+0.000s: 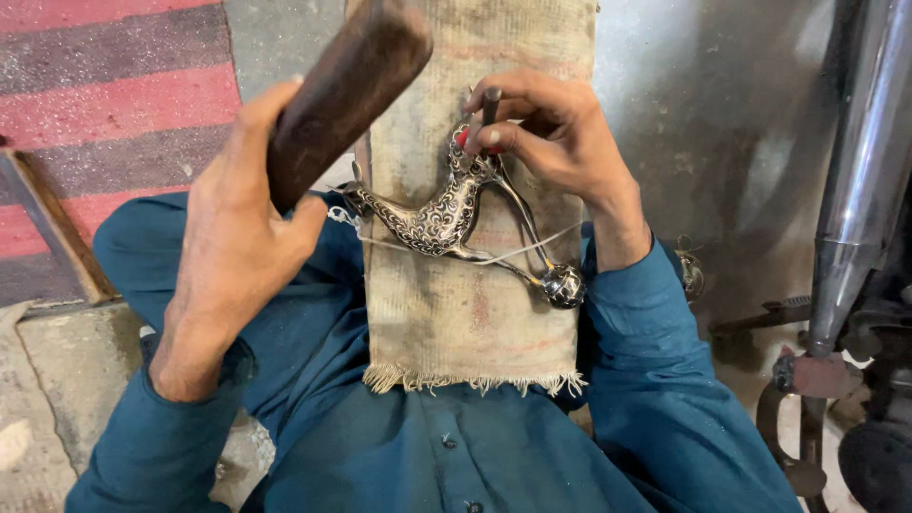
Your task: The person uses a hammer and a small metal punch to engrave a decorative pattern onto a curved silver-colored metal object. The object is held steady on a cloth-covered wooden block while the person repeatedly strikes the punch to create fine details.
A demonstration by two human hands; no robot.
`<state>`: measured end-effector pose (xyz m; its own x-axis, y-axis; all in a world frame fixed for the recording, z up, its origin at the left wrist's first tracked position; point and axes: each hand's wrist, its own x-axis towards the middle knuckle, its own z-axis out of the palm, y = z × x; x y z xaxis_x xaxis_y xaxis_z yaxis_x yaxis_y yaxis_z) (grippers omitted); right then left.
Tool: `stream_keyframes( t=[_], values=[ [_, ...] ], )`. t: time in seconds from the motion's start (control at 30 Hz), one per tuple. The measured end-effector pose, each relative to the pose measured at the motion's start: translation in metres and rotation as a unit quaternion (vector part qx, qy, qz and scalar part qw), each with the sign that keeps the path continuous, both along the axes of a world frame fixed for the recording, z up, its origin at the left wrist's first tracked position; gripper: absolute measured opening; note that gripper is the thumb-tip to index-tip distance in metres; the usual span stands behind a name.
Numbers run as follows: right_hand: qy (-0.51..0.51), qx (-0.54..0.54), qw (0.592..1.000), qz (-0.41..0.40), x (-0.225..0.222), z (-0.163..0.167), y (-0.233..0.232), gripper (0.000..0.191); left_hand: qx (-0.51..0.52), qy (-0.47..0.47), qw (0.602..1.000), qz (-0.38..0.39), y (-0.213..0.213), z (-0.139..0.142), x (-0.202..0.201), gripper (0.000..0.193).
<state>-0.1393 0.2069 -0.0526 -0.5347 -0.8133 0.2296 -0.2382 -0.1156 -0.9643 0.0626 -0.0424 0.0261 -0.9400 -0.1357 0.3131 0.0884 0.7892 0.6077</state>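
My left hand grips a dark wooden mallet, raised over the left side of a cloth-covered board. With my right hand I pinch a small dark metal punch upright, its tip on the upper end of an engraved silver metal piece. That piece is curved, covered in scroll patterns, and ends in a round ball at lower right. A thin white string ties it across the board. Both my sleeves are teal.
The board leans against my chest and runs up out of view. A red and grey striped mat lies at the upper left, with a wooden strip on it. Shiny metal pipes and machine parts stand at the right on a concrete floor.
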Motion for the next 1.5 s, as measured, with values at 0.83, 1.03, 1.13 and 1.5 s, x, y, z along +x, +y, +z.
stream_keyframes(
  t=[0.83, 1.03, 1.13, 1.5],
  values=[
    [-0.021, -0.064, 0.998, 0.009, -0.005, -0.009, -0.004, 0.03, -0.232, -0.065, 0.97, 0.043, -0.015, 0.023, -0.023, 0.074],
    [0.008, -0.037, 0.999, 0.0, -0.001, -0.006, -0.002, 0.027, -0.055, -0.059, 0.997, -0.005, -0.016, 0.011, -0.018, 0.07],
    [0.002, -0.03, 1.0, -0.003, -0.001, -0.006, -0.004, 0.027, -0.038, -0.048, 0.998, -0.026, -0.015, 0.015, -0.019, 0.072],
    [0.035, -0.027, 0.999, -0.012, -0.001, -0.008, -0.003, 0.028, 0.027, -0.1, 0.994, 0.044, -0.004, 0.035, -0.035, 0.074]
  ],
)
